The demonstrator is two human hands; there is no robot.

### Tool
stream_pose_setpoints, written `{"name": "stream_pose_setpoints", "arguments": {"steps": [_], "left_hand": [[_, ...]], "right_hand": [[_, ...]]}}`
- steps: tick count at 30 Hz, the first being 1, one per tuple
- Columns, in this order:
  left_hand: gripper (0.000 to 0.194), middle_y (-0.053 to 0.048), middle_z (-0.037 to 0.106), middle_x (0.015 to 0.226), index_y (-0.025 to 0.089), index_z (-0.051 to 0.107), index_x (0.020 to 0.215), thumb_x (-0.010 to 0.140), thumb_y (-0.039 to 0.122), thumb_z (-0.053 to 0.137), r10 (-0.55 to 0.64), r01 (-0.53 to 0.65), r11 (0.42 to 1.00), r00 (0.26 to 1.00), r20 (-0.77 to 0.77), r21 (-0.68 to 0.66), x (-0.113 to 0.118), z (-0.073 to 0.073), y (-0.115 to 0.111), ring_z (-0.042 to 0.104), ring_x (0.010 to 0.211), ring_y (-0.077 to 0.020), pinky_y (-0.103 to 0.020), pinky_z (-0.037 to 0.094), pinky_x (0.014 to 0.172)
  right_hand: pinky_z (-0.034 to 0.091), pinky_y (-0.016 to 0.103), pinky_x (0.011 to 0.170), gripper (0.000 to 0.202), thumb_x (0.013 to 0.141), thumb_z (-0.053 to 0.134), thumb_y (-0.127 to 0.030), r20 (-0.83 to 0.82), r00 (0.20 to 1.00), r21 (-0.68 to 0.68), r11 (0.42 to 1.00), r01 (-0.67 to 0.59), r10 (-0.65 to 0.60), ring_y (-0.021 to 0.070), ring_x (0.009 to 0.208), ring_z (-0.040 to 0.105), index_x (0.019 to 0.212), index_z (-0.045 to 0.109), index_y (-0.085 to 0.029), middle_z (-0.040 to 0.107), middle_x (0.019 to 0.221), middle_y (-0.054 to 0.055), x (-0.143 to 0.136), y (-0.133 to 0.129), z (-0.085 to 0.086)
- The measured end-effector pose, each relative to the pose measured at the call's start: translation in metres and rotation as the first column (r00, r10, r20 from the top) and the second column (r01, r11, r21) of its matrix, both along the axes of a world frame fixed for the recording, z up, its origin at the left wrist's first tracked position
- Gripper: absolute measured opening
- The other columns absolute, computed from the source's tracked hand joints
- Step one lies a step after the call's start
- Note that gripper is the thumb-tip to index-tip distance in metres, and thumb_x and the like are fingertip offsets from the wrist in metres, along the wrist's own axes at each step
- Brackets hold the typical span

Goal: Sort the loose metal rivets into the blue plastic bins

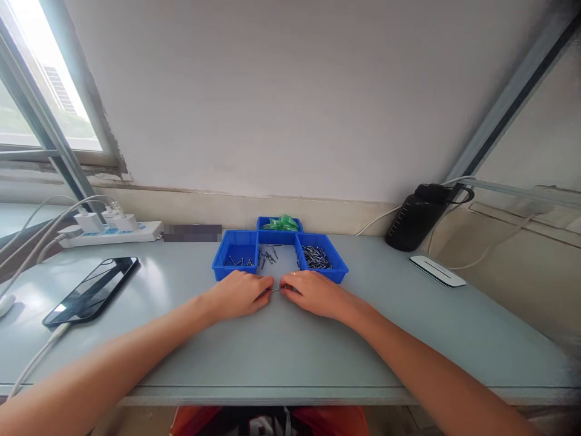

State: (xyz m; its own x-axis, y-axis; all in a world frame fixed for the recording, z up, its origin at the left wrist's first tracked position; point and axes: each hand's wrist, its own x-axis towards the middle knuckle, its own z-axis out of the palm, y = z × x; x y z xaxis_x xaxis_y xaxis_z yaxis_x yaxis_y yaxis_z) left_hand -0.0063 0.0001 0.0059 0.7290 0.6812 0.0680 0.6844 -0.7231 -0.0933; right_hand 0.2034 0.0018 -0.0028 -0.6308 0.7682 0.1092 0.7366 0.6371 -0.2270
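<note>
My left hand (pixel 242 293) and my right hand (pixel 313 293) face each other above the desk, just in front of the blue bins. Their fingertips are pinched on the two ends of a thin threaded screw (pixel 276 289), whose middle shows in the small gap between them. Several loose screws (pixel 267 257) lie on the desk beyond. A few more are in the left blue bin (pixel 218 266), while the right blue bin (pixel 340 274) contains a heap of them (pixel 316 257). Behind stands a smaller blue bin (pixel 280 237) with green plastic packets (pixel 284 223).
At left a phone (pixel 93 290) lies plugged into a cable, near a white power strip (pixel 140 233) with chargers. A black water bottle (pixel 415 218) leans at the back right, beside a flat white device (pixel 437 270). The desk's front edge (pixel 272 393) runs below my forearms.
</note>
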Motion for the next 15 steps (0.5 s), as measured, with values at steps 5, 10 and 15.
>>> {"name": "stream_pose_setpoints", "arguments": {"steps": [5,10,15], "left_hand": [[0.019,-0.001,0.067,0.083,0.020,0.054,0.092,0.094,0.026,0.036,-0.058,0.053,0.997,0.994,0.089,0.053,-0.0009,-0.0009,0.0008,0.062,0.068,-0.0143,-0.024,0.039,0.055],[0.026,0.000,0.066,0.087,0.021,0.056,0.100,0.098,0.030,0.032,-0.200,0.191,0.979,0.968,0.150,0.070,-0.0022,-0.0037,0.0005,0.062,0.073,-0.0119,-0.023,0.039,0.061],[0.021,0.001,0.066,0.084,0.021,0.055,0.098,0.096,0.026,0.035,-0.147,0.141,0.988,0.982,0.118,0.063,-0.0023,-0.0019,0.0015,0.062,0.070,-0.0125,-0.024,0.036,0.057]], "right_hand": [[0.038,0.026,0.062,0.019,0.092,0.041,-0.025,0.011,0.999,0.010,0.999,-0.037,0.037,0.0149,0.075,0.059,0.089,0.060,-0.020,0.066,0.089,0.002,-0.0020,-0.0023,-0.0009],[0.038,0.026,0.063,0.019,0.092,0.042,-0.028,-0.023,0.997,0.007,0.997,-0.080,0.080,0.0150,0.074,0.058,0.085,0.057,-0.020,0.065,0.085,0.002,-0.0033,-0.0052,-0.0008],[0.035,0.025,0.058,0.016,0.090,0.044,-0.028,-0.015,1.000,0.019,0.999,-0.026,0.027,0.0142,0.070,0.057,0.080,0.055,-0.021,0.065,0.082,0.000,-0.0014,-0.0033,-0.0014]]}}
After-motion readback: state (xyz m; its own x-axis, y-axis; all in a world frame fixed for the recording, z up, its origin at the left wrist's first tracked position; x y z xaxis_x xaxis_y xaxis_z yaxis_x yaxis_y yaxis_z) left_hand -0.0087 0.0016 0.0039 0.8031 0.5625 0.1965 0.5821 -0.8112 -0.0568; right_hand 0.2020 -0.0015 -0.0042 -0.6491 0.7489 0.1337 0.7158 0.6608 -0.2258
